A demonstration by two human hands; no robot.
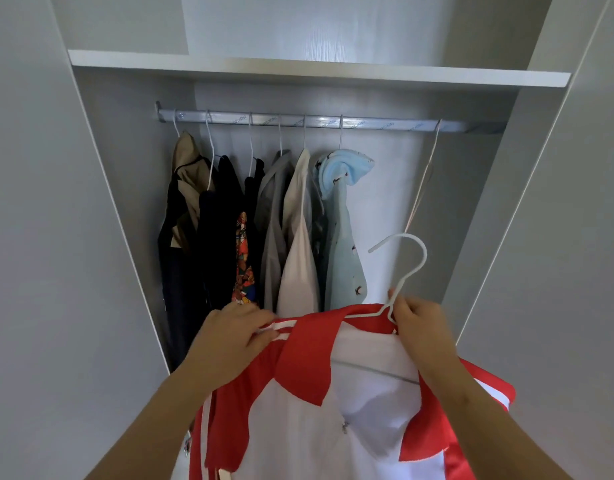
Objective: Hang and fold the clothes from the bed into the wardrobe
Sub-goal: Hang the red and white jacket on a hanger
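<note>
Open wardrobe, rail far and high, with clothes hung at its left. The jacket is held near and below the rail on a hanger. The right grip pinches the hanger neck; the left grip clutches the jacket's shoulder. The hook stands above the right grip, opening left. The bare stretch of rail lies right of centre, so the right grip appears nearer.

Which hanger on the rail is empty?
The far-right hanger, bare wire apart from the rest; every other one on the rail carries a garment. The white hanger with the red jacket, in the right hand, isn't hung yet.
</note>
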